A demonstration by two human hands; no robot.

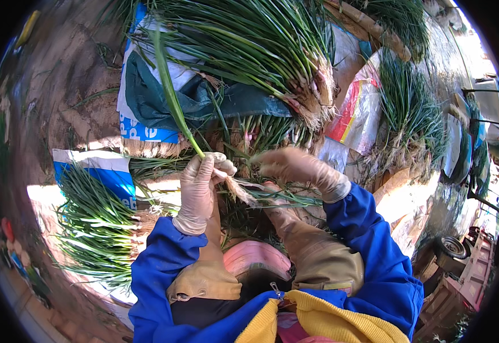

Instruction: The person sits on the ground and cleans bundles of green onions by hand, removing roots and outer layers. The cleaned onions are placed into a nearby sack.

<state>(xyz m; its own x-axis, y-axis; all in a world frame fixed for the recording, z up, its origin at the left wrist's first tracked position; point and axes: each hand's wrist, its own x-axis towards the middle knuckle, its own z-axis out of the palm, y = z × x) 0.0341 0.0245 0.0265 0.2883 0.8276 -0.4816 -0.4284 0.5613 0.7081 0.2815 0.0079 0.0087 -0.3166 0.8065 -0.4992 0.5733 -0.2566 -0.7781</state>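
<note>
My left hand (202,180), in a pale thin glove, pinches a green onion (176,107) just above its roots. The long leaves point up and away, and the whitish roots hang to the right below my fingers. My right hand (299,167), gloved too and blurred by motion, is a little right of the roots with its fingers stretched out; no object shows in it. Beyond both hands, a big pile of green onions (249,47) lies on a dark green cloth (159,98), its roots to the right. More onions are partly hidden under that cloth.
Green onions (95,227) lie in a row at left beside a blue and white sack (99,169). Another bunch (408,111) rests at right near a red and white sack (361,107). A wooden pole (382,32) lies beyond. A pink cart (459,283) stands at lower right.
</note>
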